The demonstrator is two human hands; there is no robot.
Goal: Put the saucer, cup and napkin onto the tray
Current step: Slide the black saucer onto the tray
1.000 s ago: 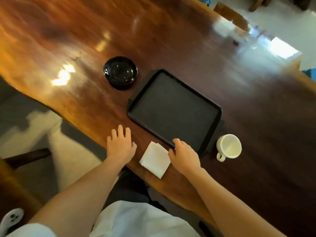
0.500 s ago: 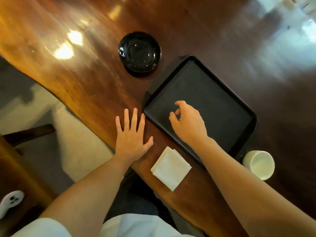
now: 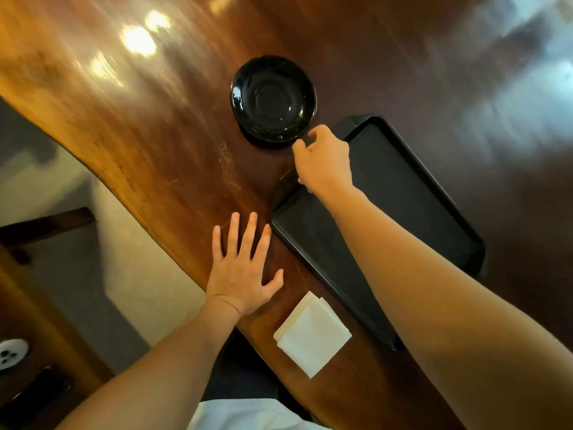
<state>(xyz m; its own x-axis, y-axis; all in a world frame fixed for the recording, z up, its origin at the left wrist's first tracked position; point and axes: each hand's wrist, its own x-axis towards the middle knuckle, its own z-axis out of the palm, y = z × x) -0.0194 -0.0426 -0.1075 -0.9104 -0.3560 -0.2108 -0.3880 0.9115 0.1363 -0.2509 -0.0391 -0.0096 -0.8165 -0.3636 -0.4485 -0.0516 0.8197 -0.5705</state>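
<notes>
A glossy black saucer (image 3: 273,97) lies on the wooden table beyond the tray's far left corner. The black rectangular tray (image 3: 403,193) sits to its right with nothing on it. My right hand (image 3: 324,159) reaches over the tray's left corner, its fingers curled and apart, a short gap from the saucer's near rim. My left hand (image 3: 243,268) rests flat on the table with fingers spread, left of the tray. A folded white napkin (image 3: 311,335) lies near the table's front edge, below the tray. The cup is out of view.
The table's (image 3: 148,144) wavy front edge runs diagonally on the left, with floor beyond it. A dark wooden chair part (image 3: 46,225) and a white object (image 3: 12,355) sit at the lower left.
My right hand has moved from above the tray toward the saucer. The view has shifted, so the cup has left the frame. My left hand stays flat on the table.
</notes>
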